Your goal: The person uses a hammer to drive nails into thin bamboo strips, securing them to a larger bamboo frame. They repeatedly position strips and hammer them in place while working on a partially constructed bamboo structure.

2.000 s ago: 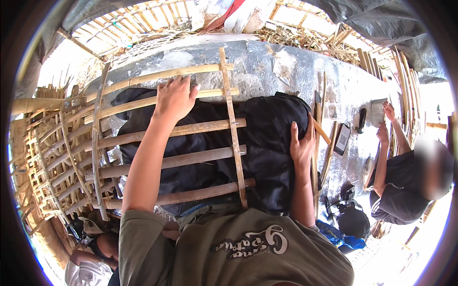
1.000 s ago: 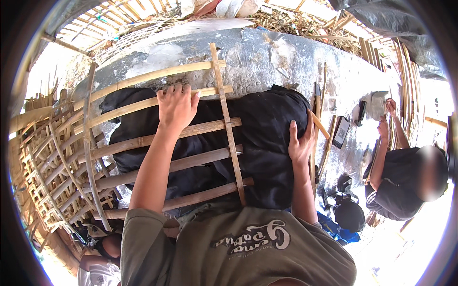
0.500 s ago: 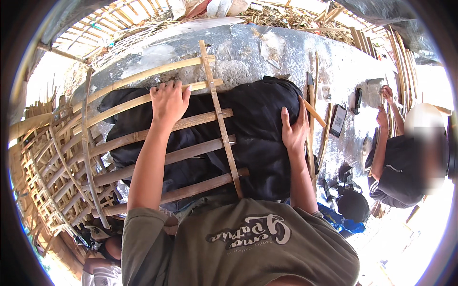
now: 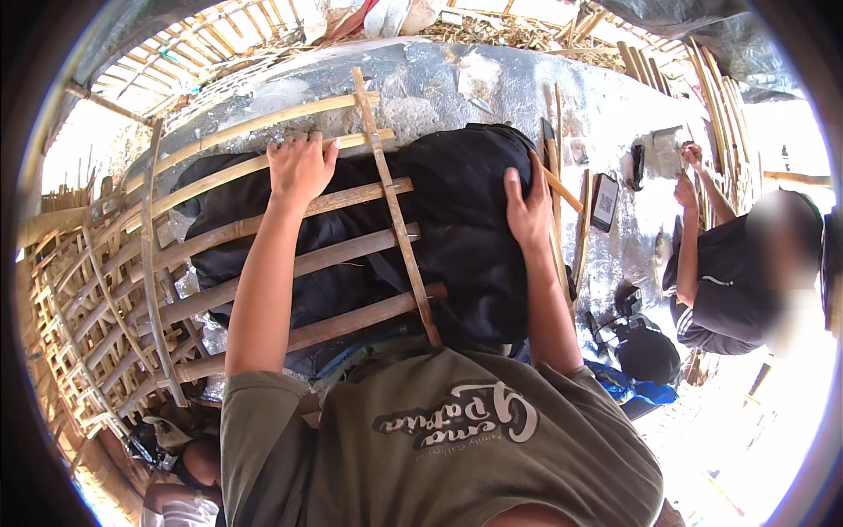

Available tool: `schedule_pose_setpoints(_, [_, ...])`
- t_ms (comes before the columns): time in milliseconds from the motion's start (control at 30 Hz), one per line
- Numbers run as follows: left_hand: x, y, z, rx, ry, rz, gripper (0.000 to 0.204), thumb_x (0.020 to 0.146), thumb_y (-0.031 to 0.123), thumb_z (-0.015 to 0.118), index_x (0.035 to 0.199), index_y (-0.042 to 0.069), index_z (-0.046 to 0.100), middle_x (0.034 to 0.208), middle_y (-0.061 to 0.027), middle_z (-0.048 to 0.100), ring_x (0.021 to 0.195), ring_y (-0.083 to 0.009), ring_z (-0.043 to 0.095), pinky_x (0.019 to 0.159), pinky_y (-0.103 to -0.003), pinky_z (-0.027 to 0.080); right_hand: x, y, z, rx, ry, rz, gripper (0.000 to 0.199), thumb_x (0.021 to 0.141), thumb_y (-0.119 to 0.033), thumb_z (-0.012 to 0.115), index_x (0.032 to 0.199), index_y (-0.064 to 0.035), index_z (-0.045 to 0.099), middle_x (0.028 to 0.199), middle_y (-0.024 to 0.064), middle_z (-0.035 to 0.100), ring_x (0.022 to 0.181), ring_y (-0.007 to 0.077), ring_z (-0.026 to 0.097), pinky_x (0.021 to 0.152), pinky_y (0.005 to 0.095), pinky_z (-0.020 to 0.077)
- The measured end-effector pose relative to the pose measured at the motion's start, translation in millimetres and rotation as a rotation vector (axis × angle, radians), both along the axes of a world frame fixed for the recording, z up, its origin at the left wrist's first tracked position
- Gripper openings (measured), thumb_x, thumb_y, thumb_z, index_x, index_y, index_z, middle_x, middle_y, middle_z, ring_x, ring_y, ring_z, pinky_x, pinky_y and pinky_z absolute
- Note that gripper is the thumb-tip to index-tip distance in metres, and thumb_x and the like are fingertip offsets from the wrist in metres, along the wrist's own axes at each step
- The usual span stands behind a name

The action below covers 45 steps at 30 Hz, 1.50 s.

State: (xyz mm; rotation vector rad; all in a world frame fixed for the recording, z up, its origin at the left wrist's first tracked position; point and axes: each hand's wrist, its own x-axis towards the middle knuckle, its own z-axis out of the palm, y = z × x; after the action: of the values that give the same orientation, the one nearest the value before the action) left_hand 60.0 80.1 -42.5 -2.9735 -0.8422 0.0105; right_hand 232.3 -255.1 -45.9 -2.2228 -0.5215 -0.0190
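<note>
Your left hand (image 4: 300, 171): curled over bamboo frame (image 4: 395, 202) near its far edge, likely steadying it | right hand (image 4: 529, 211): half-open against black cloth (image 4: 465, 202), right edge

Your shirt (image 4: 351, 483) olive green, lettering (image 4: 523, 425) white edged dark. Cloth (image 4: 474, 220) before you plain black. Upper slats (image 4: 351, 142) pale straw-yellow, lower slats (image 4: 360, 319) greyish brown. Sheet (image 4: 421, 79) mottled silver-grey. Short rod (image 4: 564, 191) to your right orange-tan. Phone (image 4: 605, 203) black-rimmed, black-and-white square pattern on screen. Co-worker's sleeve (image 4: 692, 327) dark, white-striped.
</note>
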Motion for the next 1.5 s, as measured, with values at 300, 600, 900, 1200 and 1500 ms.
schedule_pose_setpoints(300, [-5,-3,3,0.042,-0.090,-0.014,0.043,0.101,0.046,0.047,0.107,0.009,0.069,0.097,-0.0128,0.073,0.097,-0.0296,0.069,0.091,-0.055,0.046,32,-140,-27,-0.414,-0.116,-0.145,0.038,0.088,-0.029,0.075,0.112,0.0005,0.069,0.108,0.0197,0.073,0.099,0.0337,0.071,0.086,0.0407,0.0556])
schedule_pose_setpoints(600, [-6,0,7,0.025,-0.077,-0.006,0.041,0.100,0.046,0.049,0.100,0.009,0.069,0.099,-0.0086,0.072,0.097,-0.0278,0.069,0.090,-0.052,0.046,9,-144,-46,-0.721,0.107,-0.158,0.041,0.084,-0.037,0.075,0.112,-0.0082,0.069,0.106,0.0167,0.073,0.102,0.0354,0.068,0.086,0.0443,0.0535])
schedule_pose_setpoints(900, [-5,0,5,0.091,-0.128,-0.050,0.040,0.100,0.045,0.050,0.101,0.010,0.070,0.097,-0.0084,0.073,0.093,-0.0288,0.069,0.086,-0.049,0.048,0,-144,-41,-0.644,-0.061,-0.190,0.019,0.088,-0.026,0.068,0.101,-0.0112,0.071,0.092,0.0176,0.070,0.088,0.0388,0.068,0.077,0.0474,0.0535])
schedule_pose_setpoints(1200, [-4,0,8,0.093,-0.127,-0.036,0.041,0.100,0.046,0.050,0.104,0.011,0.071,0.096,-0.0085,0.073,0.094,-0.0278,0.069,0.088,-0.050,0.047,23,-146,-44,-0.554,-0.110,-0.219,0.021,0.097,-0.018,0.058,0.107,-0.0044,0.071,0.103,0.0216,0.070,0.093,0.0405,0.068,0.081,0.0472,0.0533])
schedule_pose_setpoints(1500, [-7,4,3,0.088,-0.167,-0.056,0.040,0.099,0.045,0.053,0.101,0.010,0.071,0.093,-0.0088,0.073,0.092,-0.0274,0.069,0.087,-0.050,0.048,45,-133,-23,-0.409,-0.167,-0.147,0.022,0.096,-0.014,0.062,0.111,-0.0002,0.071,0.097,0.0197,0.073,0.084,0.0333,0.071,0.076,0.0410,0.0560])
